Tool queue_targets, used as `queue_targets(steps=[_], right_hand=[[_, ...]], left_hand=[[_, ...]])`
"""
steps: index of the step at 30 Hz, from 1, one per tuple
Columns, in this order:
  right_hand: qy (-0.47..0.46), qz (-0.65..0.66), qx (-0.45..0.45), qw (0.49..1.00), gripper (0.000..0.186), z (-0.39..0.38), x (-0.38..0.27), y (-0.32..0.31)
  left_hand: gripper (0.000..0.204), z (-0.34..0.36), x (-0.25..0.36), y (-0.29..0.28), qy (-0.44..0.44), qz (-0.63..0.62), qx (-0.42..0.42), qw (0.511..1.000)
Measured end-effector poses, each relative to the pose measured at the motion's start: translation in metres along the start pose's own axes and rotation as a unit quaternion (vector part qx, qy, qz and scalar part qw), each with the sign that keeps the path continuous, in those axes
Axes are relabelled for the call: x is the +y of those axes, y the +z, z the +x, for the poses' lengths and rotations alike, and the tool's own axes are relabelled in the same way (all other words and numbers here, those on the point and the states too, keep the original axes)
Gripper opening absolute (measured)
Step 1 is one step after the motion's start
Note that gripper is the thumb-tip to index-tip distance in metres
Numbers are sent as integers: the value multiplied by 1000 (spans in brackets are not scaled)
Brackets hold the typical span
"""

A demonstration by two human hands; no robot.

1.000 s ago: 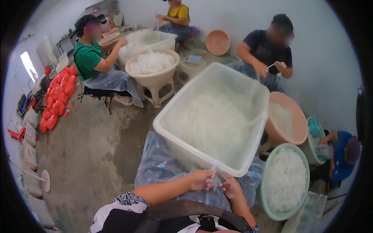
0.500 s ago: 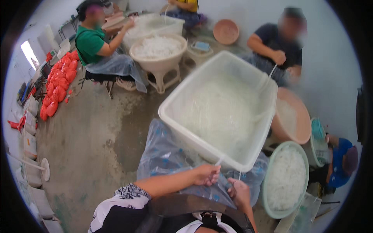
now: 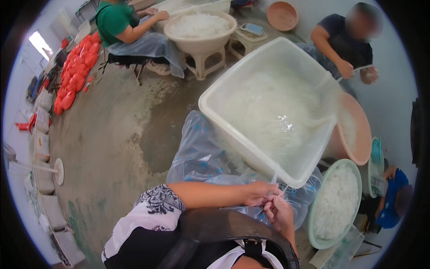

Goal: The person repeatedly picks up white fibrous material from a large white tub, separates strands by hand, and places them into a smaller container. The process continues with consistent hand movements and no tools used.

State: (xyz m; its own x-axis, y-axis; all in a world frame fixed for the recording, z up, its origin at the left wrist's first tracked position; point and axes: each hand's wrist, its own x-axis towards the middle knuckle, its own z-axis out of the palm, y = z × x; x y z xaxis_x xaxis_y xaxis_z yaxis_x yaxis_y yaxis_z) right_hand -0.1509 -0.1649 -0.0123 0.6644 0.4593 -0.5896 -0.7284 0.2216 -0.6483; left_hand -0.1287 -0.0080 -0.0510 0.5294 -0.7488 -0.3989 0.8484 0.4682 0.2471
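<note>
Two hands meet just below the near rim of the big tub: left hand [image 3: 259, 193] and right hand [image 3: 278, 211], fingertips pinched together on a thin pale strand [image 3: 274, 180] that runs up from the fingers toward the tub edge; fingers curled nearly closed, the exact grip is too small to tell. Strand looks whitish and translucent, what it is made of is unclear. Both hands sit over a clear plastic sheet [image 3: 201, 152] crumpled across the person's lap. Just above the hands, a large white rectangular tub [image 3: 251, 148] tilted, filled with a pale whitish mass. To the right of the hands, a green round basin [image 3: 313, 224] heaped with white shredded stuff. Behind the tub on the right, a pinkish round basin [image 3: 363, 134], partly hidden by the tub. Further out, a person in a dark shirt [image 3: 345, 45] sits at the far side of the tub, hands together near its corner. Top left, a person in a green shirt [image 3: 114, 20] works at a cream basin on a stand [image 3: 200, 38] full of white material. Red bags [image 3: 76, 71] piled along the left wall on grey concrete floor [image 3: 112, 143].
</note>
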Motion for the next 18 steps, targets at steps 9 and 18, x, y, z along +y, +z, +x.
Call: queue_targets(steps=[9,18], right_hand=[[29,-157,35,987,29,4,-3,14],[-484,-593,96,636,21,22,-93,59]], left_hand=[[50,-8,28,12,147,228,-36,962],[37,-83,119,89,82,858,25,507]])
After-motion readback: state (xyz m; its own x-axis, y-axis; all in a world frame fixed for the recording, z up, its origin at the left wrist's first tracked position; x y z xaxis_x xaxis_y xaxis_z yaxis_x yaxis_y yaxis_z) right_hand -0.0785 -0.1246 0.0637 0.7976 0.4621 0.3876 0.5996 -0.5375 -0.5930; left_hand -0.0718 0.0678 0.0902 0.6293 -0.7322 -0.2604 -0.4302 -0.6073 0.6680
